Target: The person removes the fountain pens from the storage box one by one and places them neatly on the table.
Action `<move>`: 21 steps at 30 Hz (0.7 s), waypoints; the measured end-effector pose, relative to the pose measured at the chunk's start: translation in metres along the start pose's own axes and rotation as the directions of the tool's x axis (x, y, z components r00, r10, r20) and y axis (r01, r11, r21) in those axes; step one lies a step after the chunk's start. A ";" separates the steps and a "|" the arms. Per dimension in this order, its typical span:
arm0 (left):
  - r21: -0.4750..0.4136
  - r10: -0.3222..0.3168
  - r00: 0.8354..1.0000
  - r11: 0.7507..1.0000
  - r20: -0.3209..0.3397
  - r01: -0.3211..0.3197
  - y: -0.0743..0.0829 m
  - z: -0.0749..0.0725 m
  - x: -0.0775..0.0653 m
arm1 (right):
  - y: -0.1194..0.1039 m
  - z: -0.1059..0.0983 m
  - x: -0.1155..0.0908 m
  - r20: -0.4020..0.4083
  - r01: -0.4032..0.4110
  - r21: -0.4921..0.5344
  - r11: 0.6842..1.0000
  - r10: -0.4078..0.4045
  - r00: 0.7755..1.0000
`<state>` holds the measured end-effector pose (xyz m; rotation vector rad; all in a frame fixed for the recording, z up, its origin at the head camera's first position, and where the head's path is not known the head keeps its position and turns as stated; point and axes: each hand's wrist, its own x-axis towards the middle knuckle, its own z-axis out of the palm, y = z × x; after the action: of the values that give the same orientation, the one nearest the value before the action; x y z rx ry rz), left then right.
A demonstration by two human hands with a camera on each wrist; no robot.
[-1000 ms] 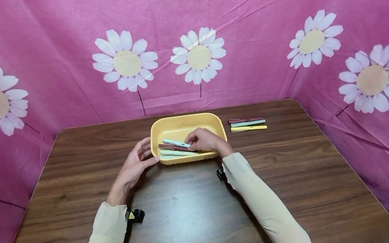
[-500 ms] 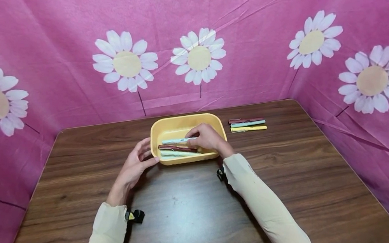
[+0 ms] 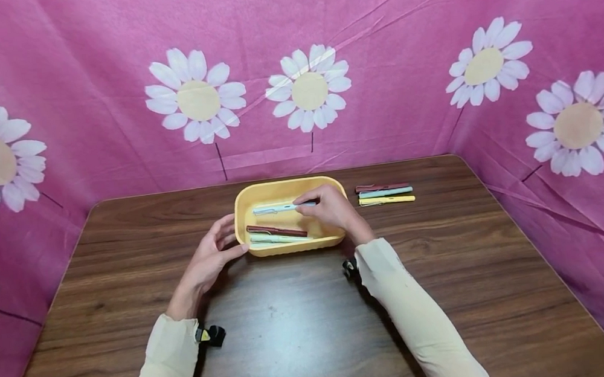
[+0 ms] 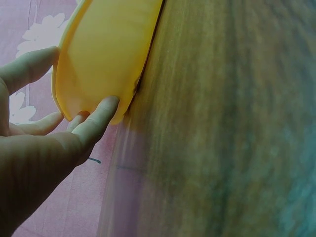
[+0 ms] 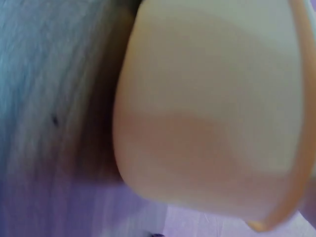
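A yellow plastic tray stands on the brown wooden table. My right hand pinches a light blue pen and holds it level over the tray's far half. Inside the tray lie a dark red pen and a pale green pen. My left hand steadies the tray's left near corner, its fingers straight against the wall. The right wrist view shows only the tray's outer wall, blurred and close.
Three pens lie side by side on the table right of the tray: dark red, light blue and yellow. Pink cloth with white daisies closes in the table at the back and both sides.
My right hand has lifted the light blue pen out from among the pens in the tray and carried it up and toward the far side. The left hand has stayed put.
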<state>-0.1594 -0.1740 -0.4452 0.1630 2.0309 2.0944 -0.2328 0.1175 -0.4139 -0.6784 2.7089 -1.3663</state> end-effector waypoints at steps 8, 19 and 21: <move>0.000 0.004 1.000 1.000 0.000 -0.004 -0.002 0.000 0.001 | 0.004 -0.017 -0.009 -0.080 0.030 -0.037 0.999 -0.033 0.996; -0.003 0.008 1.000 1.000 0.007 -0.008 0.000 0.000 0.000 | 0.012 -0.034 -0.022 -0.144 0.021 -0.049 0.999 -0.028 0.989; -0.001 0.008 1.000 1.000 0.004 -0.008 0.000 0.000 -0.001 | 0.014 -0.036 -0.024 -0.148 0.012 -0.038 0.999 -0.017 0.989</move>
<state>-0.1587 -0.1741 -0.4449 0.1757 2.0299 2.0980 -0.2237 0.1619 -0.4061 -0.6241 2.8552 -1.4279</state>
